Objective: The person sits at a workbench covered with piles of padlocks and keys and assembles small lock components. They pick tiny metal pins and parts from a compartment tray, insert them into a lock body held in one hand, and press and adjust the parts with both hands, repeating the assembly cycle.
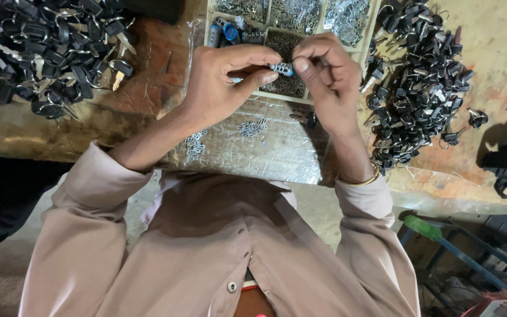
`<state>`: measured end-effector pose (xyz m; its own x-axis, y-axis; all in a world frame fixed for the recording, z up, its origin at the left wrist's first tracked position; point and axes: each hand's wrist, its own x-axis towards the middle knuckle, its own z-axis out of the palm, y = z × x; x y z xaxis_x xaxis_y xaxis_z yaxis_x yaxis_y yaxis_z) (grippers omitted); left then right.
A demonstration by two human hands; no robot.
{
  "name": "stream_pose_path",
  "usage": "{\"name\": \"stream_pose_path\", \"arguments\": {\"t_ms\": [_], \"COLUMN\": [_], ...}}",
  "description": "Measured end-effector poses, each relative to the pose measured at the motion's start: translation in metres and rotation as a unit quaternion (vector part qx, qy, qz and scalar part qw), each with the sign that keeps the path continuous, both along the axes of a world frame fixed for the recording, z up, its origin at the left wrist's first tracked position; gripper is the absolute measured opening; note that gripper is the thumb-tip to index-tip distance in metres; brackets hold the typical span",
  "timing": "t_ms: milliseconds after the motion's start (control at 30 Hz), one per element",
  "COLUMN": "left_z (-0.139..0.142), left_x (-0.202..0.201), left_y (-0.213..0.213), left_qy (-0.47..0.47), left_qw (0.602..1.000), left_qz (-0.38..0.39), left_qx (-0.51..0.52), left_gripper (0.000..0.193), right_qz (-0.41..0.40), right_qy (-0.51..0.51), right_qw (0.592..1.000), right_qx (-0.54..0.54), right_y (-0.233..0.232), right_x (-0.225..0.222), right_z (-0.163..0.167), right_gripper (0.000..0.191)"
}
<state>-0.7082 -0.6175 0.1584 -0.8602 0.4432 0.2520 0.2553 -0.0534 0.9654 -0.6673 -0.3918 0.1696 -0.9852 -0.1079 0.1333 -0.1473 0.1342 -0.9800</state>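
A divided tray (371,35) of small metal parts sits at the far middle of the workbench (500,53), with 1 heap of keys (42,47) to its left, another key heap (421,82) to its right, and loose metal bits (253,128) on the sheet nearer the person.

We see two heaps of black-headed keys on the counter (500,47): one at far left (42,53), one at right (423,82). A compartmented wooden tray (318,100) holds small metal parts. Loose metal pins (253,128) lie on clear plastic sheeting (277,152).
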Motion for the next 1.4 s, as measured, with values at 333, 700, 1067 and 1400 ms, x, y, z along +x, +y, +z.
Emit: {"name": "stream_pose_path", "arguments": {"t_ms": [333,700,1067,1400], "left_z": [-0.002,-0.003,-0.006,-0.004], "left_x": [0.001,0.0,0.002,0.0], "left_y": [0.001,0.0,-0.001,-0.002], "left_qy": [0.003,0.014,-0.009,-0.01], "left_qw": [1.0,1.0,1.0,1.0], "left_qz": [0.002,0.007,-0.005,-0.009], "left_qx": [0.001,-0.016,0.026,0.022], "left_gripper": [0.019,0.018,0.015,0.014], "right_qz": [0.032,0.025,-0.039,-0.053], "right_qy": [-0.013,-0.025,0.123,0.151], "right_qw": [0.999,0.999,0.923,0.915], "right_qx": [0.018,0.021,0.362,0.369], "right_y": [-0.007,-0.003,-0.001,0.005], "right_x": [0.003,0.004,-0.003,-0.003], "right_z": [0.002,0.008,0.005,0.01], "right_gripper": [0.011,0.016,0.019,0.011]}}
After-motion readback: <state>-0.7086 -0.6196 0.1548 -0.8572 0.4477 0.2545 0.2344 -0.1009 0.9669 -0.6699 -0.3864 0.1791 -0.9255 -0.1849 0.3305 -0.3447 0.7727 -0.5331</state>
